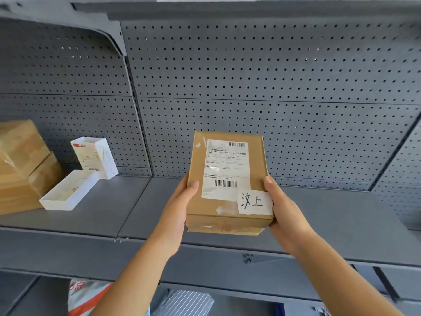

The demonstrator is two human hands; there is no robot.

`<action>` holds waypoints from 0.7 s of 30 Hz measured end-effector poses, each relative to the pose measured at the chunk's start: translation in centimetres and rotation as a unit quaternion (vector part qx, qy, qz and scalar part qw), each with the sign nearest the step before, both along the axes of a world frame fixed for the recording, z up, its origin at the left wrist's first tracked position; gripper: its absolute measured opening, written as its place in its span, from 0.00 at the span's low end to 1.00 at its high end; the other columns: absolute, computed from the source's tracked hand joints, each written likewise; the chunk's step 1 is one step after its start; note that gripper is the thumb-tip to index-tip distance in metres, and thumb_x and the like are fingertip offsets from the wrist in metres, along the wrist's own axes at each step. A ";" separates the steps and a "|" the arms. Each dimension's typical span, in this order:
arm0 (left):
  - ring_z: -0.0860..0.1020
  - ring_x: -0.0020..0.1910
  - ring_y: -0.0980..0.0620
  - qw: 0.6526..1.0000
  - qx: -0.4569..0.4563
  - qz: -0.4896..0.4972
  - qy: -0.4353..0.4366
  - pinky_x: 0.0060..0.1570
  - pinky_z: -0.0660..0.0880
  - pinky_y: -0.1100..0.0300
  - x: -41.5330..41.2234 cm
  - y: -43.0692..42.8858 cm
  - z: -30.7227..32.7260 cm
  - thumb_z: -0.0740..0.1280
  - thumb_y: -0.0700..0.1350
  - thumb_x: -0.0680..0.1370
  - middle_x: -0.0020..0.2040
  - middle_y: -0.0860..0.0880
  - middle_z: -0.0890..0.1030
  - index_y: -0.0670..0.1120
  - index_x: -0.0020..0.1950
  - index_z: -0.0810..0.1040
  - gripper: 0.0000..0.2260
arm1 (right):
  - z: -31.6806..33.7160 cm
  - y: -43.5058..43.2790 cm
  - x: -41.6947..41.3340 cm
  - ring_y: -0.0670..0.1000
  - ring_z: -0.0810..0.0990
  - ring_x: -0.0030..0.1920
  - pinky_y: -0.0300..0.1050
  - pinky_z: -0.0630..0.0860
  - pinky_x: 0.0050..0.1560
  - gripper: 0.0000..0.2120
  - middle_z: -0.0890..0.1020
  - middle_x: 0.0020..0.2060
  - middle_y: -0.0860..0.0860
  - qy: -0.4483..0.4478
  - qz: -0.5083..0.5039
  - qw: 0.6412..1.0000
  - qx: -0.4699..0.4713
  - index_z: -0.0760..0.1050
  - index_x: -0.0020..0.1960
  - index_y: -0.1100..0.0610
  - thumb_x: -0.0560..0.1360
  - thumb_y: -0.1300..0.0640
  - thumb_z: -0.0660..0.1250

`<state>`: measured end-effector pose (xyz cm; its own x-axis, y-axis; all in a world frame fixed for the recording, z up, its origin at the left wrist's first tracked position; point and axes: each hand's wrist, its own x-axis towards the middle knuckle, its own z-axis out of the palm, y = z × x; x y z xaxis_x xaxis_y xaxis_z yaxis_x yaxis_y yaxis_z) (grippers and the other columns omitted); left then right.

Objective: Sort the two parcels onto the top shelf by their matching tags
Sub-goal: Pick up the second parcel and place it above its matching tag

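I hold a brown cardboard parcel (227, 201) in both hands, over the grey shelf (319, 215). It carries a white shipping label with barcodes and a white handwritten tag (254, 202) at its near right corner. My left hand (180, 208) grips its left side, thumb on top. My right hand (282, 210) grips its right side, beside the tag. The parcel's far end tilts up toward the pegboard back wall. Whether its underside touches the shelf is hidden.
Two stacked brown boxes (22, 165) stand at the shelf's far left. Beside them stands a white box (95, 158) with a white tray-like lid (68, 192) lying in front. A higher shelf's underside (227, 10) runs across the top. Bagged items (91, 295) lie on the shelf below.
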<state>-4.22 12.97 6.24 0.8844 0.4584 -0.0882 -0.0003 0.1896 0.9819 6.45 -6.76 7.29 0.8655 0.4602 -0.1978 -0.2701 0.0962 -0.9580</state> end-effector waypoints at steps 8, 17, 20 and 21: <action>0.76 0.77 0.52 0.987 0.036 -0.025 -0.154 0.80 0.61 0.41 -5.0 -4.4 4.9 0.66 0.58 0.80 0.73 0.58 0.82 0.61 0.78 0.74 0.25 | 6.5 -5.0 -6.0 0.42 0.87 0.64 0.48 0.78 0.68 0.19 0.87 0.64 0.34 -0.118 -0.009 0.992 0.040 0.73 0.74 0.29 0.87 0.43 0.57; 0.74 0.78 0.50 0.973 0.073 -0.046 -0.216 0.79 0.63 0.40 -7.6 -7.4 7.1 0.69 0.61 0.77 0.76 0.55 0.79 0.57 0.81 0.71 0.33 | 9.1 -9.1 -9.1 0.43 0.82 0.71 0.58 0.72 0.78 0.18 0.84 0.68 0.32 -0.177 -0.029 0.983 0.034 0.73 0.72 0.25 0.86 0.43 0.58; 0.75 0.78 0.50 0.969 0.075 -0.063 -0.227 0.79 0.63 0.40 -7.9 -7.8 7.2 0.75 0.68 0.71 0.76 0.55 0.80 0.57 0.81 0.71 0.41 | 9.0 -9.6 -9.4 0.44 0.81 0.73 0.60 0.70 0.79 0.19 0.83 0.69 0.32 -0.182 -0.035 0.982 0.032 0.73 0.72 0.25 0.86 0.43 0.59; 0.74 0.78 0.49 0.970 0.072 -0.067 -0.221 0.79 0.62 0.39 -7.9 -8.0 7.2 0.76 0.69 0.69 0.76 0.54 0.79 0.57 0.81 0.70 0.43 | 8.9 -9.8 -9.3 0.44 0.81 0.73 0.59 0.70 0.79 0.19 0.83 0.69 0.32 -0.182 -0.038 0.982 0.036 0.73 0.73 0.26 0.86 0.43 0.59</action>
<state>-12.14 4.99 13.47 0.8740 0.3154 0.3696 -0.4121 0.0783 0.9078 -2.85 -16.53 16.19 0.9054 0.3926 0.1617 0.0996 0.1736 -0.9798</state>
